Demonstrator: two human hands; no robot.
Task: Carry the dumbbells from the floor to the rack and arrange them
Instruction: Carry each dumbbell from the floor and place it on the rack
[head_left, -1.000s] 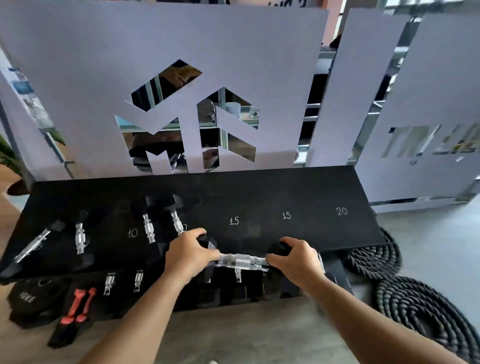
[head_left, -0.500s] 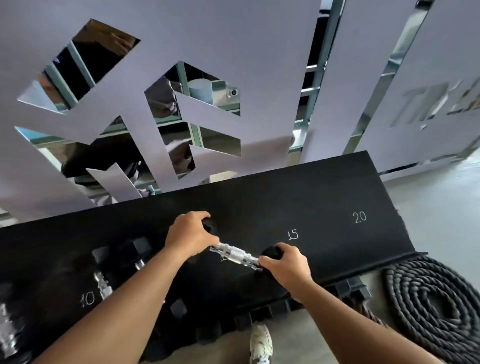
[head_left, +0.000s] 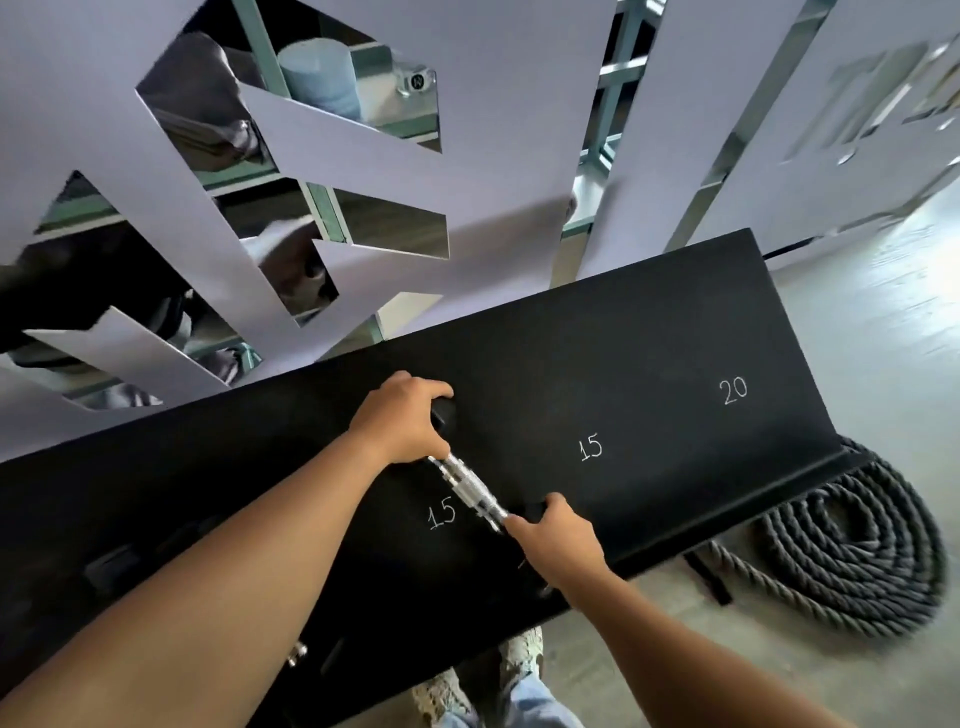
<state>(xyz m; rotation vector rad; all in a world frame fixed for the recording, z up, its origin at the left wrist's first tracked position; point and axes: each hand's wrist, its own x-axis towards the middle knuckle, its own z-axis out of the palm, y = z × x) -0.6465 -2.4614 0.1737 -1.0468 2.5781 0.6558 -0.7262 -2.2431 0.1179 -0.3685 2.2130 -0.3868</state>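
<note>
Both grips clamp the dumbbell (head_left: 470, 492): left hand (head_left: 402, 423) on the head at 11 o'clock, right hand (head_left: 558, 540) at 5. It sits on the rack (head_left: 649, 364) beside a chalked "15". Judgement: square it up, release evenly.

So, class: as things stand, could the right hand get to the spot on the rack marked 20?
Probably yes, but not yet. The right hand grips one end of the dumbbell, the left hand the other. The rack looks bare between there and the 20 mark, so nothing blocks the way.
</note>
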